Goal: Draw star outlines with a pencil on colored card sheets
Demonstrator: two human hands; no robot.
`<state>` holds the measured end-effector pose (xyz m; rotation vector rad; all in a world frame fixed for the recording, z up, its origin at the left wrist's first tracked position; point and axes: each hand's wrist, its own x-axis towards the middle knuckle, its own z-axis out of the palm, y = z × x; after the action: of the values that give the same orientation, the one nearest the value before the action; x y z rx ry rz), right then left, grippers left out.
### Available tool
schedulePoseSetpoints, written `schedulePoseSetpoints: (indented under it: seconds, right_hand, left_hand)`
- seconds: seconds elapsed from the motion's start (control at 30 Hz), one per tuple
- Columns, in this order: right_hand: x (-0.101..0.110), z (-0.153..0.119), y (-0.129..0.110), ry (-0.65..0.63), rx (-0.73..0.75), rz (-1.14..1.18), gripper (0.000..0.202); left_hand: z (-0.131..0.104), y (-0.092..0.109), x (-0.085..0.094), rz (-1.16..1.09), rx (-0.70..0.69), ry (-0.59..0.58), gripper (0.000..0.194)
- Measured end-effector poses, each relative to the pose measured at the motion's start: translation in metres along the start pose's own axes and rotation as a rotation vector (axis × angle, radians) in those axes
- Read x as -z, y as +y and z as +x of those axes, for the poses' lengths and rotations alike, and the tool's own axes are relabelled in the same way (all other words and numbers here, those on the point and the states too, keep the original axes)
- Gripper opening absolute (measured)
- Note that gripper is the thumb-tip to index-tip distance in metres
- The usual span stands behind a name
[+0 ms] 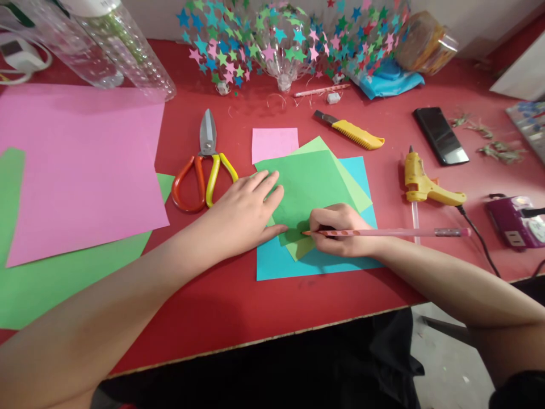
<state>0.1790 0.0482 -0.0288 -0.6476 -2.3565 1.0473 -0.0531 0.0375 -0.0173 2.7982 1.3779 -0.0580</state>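
My left hand (249, 213) lies flat with its fingers apart on the left part of a green paper sheet (313, 182). My right hand (340, 230) is closed round a pink pencil (395, 232), its tip touching the green sheet near the lower edge. A light green sheet (355, 190) shows from beneath the green one, and a blue sheet (276, 264) lies under both. Behind them sits a small pink paper (272, 143). Scissors with red and yellow handles (208, 142) rest just left of the papers, close to my left hand.
A yellow cutter (357, 133), glue gun (419, 182), phone (440, 136) and purple power box (517, 221) lie on the right. Large pink paper (89, 170) covers the left. Plastic bottles (123, 48) and star-covered clear decorations (285, 45) stand at the back. The red table's (238, 312) edge is near me.
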Motion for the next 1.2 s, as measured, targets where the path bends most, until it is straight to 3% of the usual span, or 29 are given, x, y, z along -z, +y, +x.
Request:
schedulePoseSetpoints:
  seconds: [0.2, 0.37, 0.43, 0.6, 0.7, 0.77, 0.97, 1.07, 1.2]
  right_hand:
    - [-0.001, -0.001, -0.001, 0.022, 0.006, -0.006, 0.015]
    - [0.001, 0.000, 0.005, 0.249, -0.021, -0.175, 0.008]
    - [0.004, 0.002, 0.010, 0.260, 0.030, -0.263, 0.014]
    - [0.014, 0.002, 0.014, 0.053, 0.181, -0.434, 0.028]
    - [0.019, -0.002, 0.011, -0.138, 0.136, -0.483, 0.060]
    - [0.021, -0.004, 0.009, -0.221, 0.088, -0.491, 0.068]
    - [0.024, -0.004, 0.010, -0.244, 0.092, -0.537, 0.062]
    - [0.023, -0.004, 0.010, -0.232, 0.133, -0.556, 0.058]
    - [0.023, -0.004, 0.005, -0.231, 0.236, -0.582, 0.039]
  left_hand:
    - [0.000, -0.001, -0.001, 0.046, -0.012, 0.010, 0.068]
    - [0.001, -0.002, -0.005, 0.041, -0.017, 0.019, 0.068]
    - [0.002, -0.002, -0.005, 0.035, -0.012, 0.010, 0.069]
    - [0.001, -0.002, -0.003, 0.014, 0.021, -0.028, 0.072]
    - [0.000, -0.006, -0.001, -0.030, 0.043, -0.075, 0.075]
    - [0.001, -0.011, 0.001, -0.076, 0.052, -0.115, 0.076]
    - [0.002, -0.024, 0.003, -0.244, 0.118, -0.204, 0.086]
    - [0.000, -0.025, -0.002, -0.332, 0.149, -0.148, 0.084]
    - [-0.004, -0.025, -0.013, -0.326, 0.140, 0.070, 0.069]
